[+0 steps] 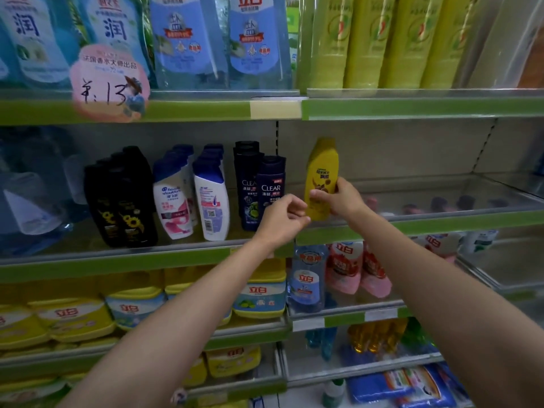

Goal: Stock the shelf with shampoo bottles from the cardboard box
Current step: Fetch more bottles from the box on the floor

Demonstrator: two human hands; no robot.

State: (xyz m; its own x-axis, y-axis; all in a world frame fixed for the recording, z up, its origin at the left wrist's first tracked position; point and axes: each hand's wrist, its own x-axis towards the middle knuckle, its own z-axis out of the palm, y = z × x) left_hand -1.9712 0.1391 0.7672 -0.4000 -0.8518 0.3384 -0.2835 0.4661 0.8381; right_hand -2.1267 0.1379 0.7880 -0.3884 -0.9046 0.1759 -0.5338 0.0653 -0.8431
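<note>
Two hands meet at a yellow shampoo bottle [321,178], upright at the left end of the right-hand middle shelf [441,222]. Right hand [338,198] grips its lower half, thumb on the label. Left hand [282,217], fingers curled, touches its lower left edge. Dark CLEAR bottles [269,184] stand just beside it

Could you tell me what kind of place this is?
Most likely a shop aisle: shelves stocked with rows of shampoo bottles, a handwritten price tag, and detergent packs below.
</note>
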